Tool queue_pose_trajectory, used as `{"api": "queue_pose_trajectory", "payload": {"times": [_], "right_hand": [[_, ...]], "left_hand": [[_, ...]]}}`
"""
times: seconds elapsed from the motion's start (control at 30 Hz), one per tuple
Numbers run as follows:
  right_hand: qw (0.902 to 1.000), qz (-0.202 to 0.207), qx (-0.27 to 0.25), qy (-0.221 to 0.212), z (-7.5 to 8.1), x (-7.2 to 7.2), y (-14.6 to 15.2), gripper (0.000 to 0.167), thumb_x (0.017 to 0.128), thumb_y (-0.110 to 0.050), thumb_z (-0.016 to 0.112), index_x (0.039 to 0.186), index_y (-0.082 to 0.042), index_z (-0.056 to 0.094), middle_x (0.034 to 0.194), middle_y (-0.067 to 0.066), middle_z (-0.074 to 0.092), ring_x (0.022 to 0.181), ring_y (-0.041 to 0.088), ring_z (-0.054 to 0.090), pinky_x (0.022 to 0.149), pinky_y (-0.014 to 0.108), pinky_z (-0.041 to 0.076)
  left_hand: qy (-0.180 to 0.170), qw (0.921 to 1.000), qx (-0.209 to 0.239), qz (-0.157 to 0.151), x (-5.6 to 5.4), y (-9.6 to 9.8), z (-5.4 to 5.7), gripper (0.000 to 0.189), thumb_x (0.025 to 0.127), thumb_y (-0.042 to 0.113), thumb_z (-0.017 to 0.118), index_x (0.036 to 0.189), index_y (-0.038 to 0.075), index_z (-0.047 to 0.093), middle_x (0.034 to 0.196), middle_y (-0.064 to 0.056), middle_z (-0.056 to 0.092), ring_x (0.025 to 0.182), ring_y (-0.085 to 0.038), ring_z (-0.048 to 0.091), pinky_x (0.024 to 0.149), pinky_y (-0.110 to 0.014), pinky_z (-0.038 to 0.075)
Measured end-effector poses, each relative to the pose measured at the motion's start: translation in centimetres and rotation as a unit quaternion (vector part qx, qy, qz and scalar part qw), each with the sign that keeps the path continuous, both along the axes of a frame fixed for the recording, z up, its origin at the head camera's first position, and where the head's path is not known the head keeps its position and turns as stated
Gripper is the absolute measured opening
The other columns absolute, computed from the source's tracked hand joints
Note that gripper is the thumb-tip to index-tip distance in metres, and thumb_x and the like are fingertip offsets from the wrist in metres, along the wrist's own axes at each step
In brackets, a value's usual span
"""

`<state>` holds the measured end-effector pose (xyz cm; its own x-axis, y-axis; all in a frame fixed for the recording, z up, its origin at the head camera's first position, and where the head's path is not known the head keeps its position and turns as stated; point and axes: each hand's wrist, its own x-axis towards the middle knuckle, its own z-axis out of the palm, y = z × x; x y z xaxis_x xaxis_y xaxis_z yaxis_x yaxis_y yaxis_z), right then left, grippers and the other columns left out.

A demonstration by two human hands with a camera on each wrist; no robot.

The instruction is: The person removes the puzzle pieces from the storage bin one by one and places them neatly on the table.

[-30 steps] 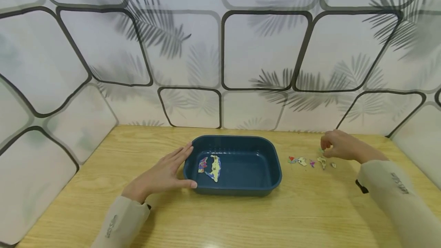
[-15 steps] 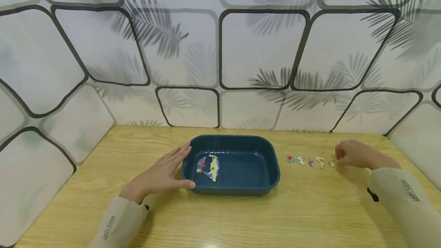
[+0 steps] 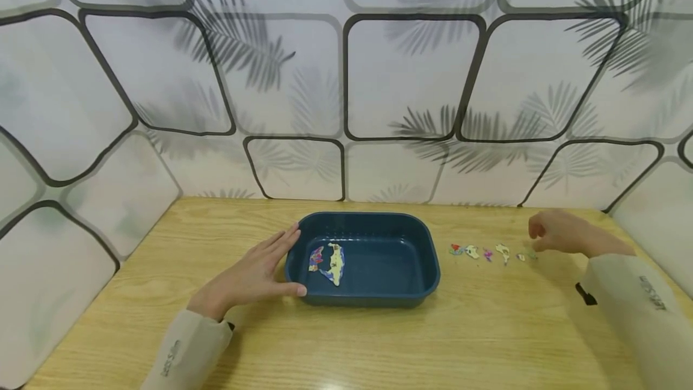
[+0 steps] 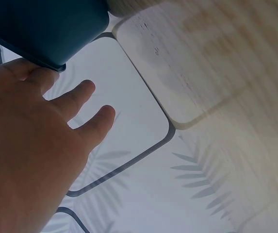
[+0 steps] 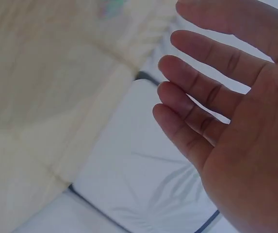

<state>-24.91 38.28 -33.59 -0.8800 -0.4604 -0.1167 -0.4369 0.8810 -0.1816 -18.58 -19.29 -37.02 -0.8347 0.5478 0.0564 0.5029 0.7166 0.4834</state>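
My left hand rests against the left end of a dark blue rectangular tray, its fingers and thumb spread along the rim. In the left wrist view, the fingers of that hand touch the tray. Two flat, irregular printed scraps lie inside: a red-and-blue one and a larger cream one with blue edges. My right hand hovers over the table's right side, just above a tiny greenish scrap. In the right wrist view, its fingers are loosely bent and hold nothing.
A row of small scraps runs right of the tray: a red-and-teal one, a cream one, a purple one, another cream one and a small pale one. The patterned wall borders the wooden table.
My right hand moved right, came down at the row's end, then lifted slightly. The greenish scrap now lies on the table there, out of its fingers. My left hand stays on the tray.
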Motion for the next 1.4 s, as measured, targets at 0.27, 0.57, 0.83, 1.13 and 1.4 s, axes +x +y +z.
{"api": "queue_pose_trajectory", "payload": {"times": [0.27, 0.57, 0.83, 1.13, 1.4], "right_hand": [[0.9978, 0.047, -0.030, 0.037, 2.5, -1.0, -5.3, 0.018, 0.085, -0.010, 0.078, 0.095, 0.000, 0.068, 0.089, 0.004, 0.061, 0.080, 0.022, 0.057, 0.070, 0.045, 0.050], [0.9925, 0.085, -0.077, 0.043, 3.9, -1.7, -11.4, 0.025, 0.084, -0.014, 0.081, 0.101, -0.001, 0.068, 0.092, 0.004, 0.061, 0.085, 0.026, 0.058, 0.075, 0.048, 0.049], [0.9882, 0.112, -0.099, 0.034, 4.6, -1.8, -15.2, 0.027, 0.086, -0.015, 0.080, 0.106, 0.000, 0.069, 0.096, 0.008, 0.063, 0.089, 0.029, 0.059, 0.078, 0.050, 0.051], [0.9856, 0.122, -0.117, 0.004, 5.0, -1.9, -18.2, 0.029, 0.090, -0.013, 0.078, 0.113, 0.000, 0.067, 0.103, 0.010, 0.064, 0.097, 0.035, 0.061, 0.085, 0.053, 0.051], [0.9848, 0.130, -0.113, -0.020, 5.4, -2.0, -21.0, 0.032, 0.091, -0.014, 0.077, 0.118, 0.001, 0.066, 0.107, 0.012, 0.065, 0.100, 0.034, 0.061, 0.088, 0.052, 0.051]], "left_hand": [[-0.001, 1.0000, -0.002, -0.002, 0.1, -0.1, 0.1, 0.105, 0.088, 0.057, 0.072, 0.159, -0.002, 0.023, 0.169, -0.013, 0.013, 0.149, -0.047, 0.017, 0.113, -0.070, 0.017], [-0.014, 0.9999, -0.001, 0.004, 0.1, 0.1, 0.1, 0.105, 0.088, 0.054, 0.075, 0.160, -0.001, 0.022, 0.169, -0.011, 0.011, 0.150, -0.046, 0.016, 0.114, -0.071, 0.016], [-0.015, 0.9999, 0.000, 0.004, 0.2, 0.1, 0.3, 0.105, 0.088, 0.053, 0.074, 0.160, -0.002, 0.021, 0.169, -0.013, 0.011, 0.150, -0.046, 0.016, 0.113, -0.071, 0.016], [-0.011, 0.9999, -0.001, 0.000, 0.2, 0.2, 0.4, 0.105, 0.088, 0.055, 0.073, 0.160, -0.001, 0.022, 0.169, -0.013, 0.012, 0.150, -0.047, 0.017, 0.112, -0.072, 0.017], [0.000, 1.0000, -0.002, -0.004, 0.2, 0.0, 0.4, 0.105, 0.088, 0.055, 0.073, 0.159, -0.004, 0.022, 0.168, -0.016, 0.013, 0.149, -0.048, 0.018, 0.113, -0.071, 0.019]]}}
